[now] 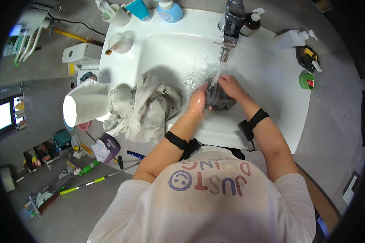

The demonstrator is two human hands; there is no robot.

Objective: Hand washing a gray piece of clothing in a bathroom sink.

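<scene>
Head view: a person stands at a white sink and looks down at both hands.
Paper roll [83, 106]: it sits at the left edge of the sink, white and big.
Pale cloth [144, 107]: a crumpled light grey piece of clothing lies over the left rim of the sink, just beside the paper roll.
Cups: a white cup [117, 15] and a clear cup [119, 42] stand at the back left of the sink top.
Left hand [198, 104]: it is wet, and its grip is closed on the left side of the dark cloth.
Dark cloth [219, 99]: a small dark grey wet cloth is bunched up between both hands, inside the sink bowl, right under the water.
Tap [230, 24]: it is shiny metal at the back of the sink, and water runs down from it onto the dark cloth.
Right hand [231, 86]: its grip is clenched on the top right of the dark cloth.
Sink [271, 85]: it is white and wet around the hands.
Pump bottles: a dark one [251, 23] stands by the tap and a white one [293, 39] stands farther right.
Green jar [307, 80]: it sits on the grey desk at the far right.
</scene>
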